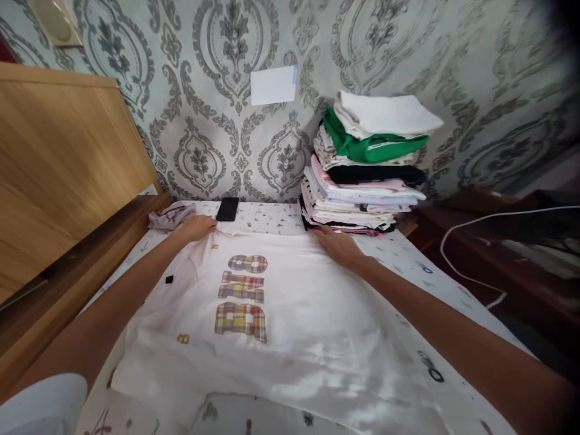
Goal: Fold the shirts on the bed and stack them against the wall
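A white T-shirt with plaid letters lies spread sideways over the patterned sheet, its far edge nearly straight and its near side loosely rumpled. My left hand pinches the far left corner of the fabric, close to a black phone. At the far right corner, my right hand has its fingers closed on the shirt's edge, just in front of a tall stack of folded clothes. A small black tag shows on the shirt's left part.
A crumpled greyish cloth lies beyond my left wrist. On the left stands a wooden panel; a patterned wall with a white paper rises behind. A white cable hangs at right beside the bed's edge.
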{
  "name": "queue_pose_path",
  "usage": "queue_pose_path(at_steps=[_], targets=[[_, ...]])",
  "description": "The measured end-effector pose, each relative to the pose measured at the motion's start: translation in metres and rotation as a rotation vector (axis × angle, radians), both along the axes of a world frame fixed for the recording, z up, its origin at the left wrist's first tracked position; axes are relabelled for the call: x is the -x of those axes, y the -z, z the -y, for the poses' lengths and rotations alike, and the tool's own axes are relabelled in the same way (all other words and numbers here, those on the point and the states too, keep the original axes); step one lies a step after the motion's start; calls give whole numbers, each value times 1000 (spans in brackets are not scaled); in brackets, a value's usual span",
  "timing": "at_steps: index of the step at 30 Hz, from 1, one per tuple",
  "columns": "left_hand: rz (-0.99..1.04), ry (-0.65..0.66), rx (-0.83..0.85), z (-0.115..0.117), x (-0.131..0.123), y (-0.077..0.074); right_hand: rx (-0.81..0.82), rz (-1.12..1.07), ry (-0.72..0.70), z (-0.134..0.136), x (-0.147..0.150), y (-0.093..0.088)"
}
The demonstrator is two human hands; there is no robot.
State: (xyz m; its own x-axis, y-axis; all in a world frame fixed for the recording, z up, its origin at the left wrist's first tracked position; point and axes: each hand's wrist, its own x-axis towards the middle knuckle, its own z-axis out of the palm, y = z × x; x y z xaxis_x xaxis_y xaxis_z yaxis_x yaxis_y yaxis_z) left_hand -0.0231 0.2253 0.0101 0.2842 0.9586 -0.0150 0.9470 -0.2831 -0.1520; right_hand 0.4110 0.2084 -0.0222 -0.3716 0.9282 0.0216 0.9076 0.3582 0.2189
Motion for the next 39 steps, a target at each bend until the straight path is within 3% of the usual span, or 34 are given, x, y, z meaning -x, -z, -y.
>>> queue_pose_path(at_steps=[7, 12, 16, 19, 22, 25, 28, 32, 39], targets=[[146, -55, -67, -17, -5, -19, 62, 49, -8, -17, 13, -16], [214, -52, -136, -19, -15, -42, 6, 58, 47, -6, 14, -21], [205, -35, -176, 0, -20, -58, -136, 40, 16, 8, 9, -20], [183, 8, -183, 34, -20, -63, -286, 7, -106, 16, -2, -18], [169, 41, -166, 78, -17, -55, -338, -22, -170, 27, -15, -12], [167, 63, -100, 119, -13, -33, -332, -16, -191, 43, -27, -3], [146, 40, -40, 146, -11, -12, -290, -11, -171, 60, -34, 6], [56, 7, -9, 158, -19, -3, -230, -30, -107, 73, -36, 9], [-115, -49, 10, 161, -27, -13, -129, -46, 67, 76, -33, -1]])
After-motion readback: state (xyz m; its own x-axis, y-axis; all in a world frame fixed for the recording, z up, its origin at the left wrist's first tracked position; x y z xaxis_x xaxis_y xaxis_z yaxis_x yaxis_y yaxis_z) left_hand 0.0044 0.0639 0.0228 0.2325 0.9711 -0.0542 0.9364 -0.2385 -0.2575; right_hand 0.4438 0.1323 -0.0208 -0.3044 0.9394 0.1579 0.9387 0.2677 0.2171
